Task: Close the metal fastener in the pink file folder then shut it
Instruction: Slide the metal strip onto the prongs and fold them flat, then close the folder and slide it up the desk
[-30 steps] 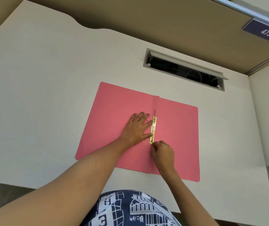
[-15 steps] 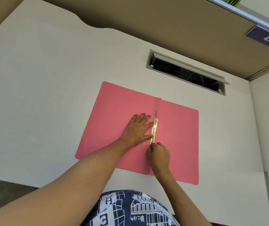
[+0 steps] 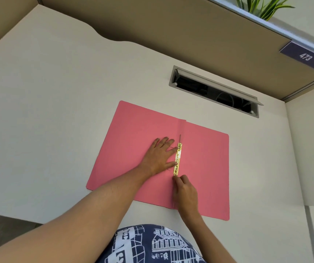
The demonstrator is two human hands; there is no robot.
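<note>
Right hand (image 3: 185,190) barely shifted, fingers (image 3: 175,179) pinching metal fastener (image 3: 177,158) near end

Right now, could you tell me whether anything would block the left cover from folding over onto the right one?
Yes: the left hand lies flat on the left cover of the pink folder, beside the metal fastener. The right hand works at the fastener's near end. Nothing else rests on the folder.

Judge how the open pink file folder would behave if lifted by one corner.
The thin pink card file folder lies flat and sheet-like, so it would probably flex and droop. It looks light. It would likely hinge at the centre crease by the gold metal fastener strip.
</note>
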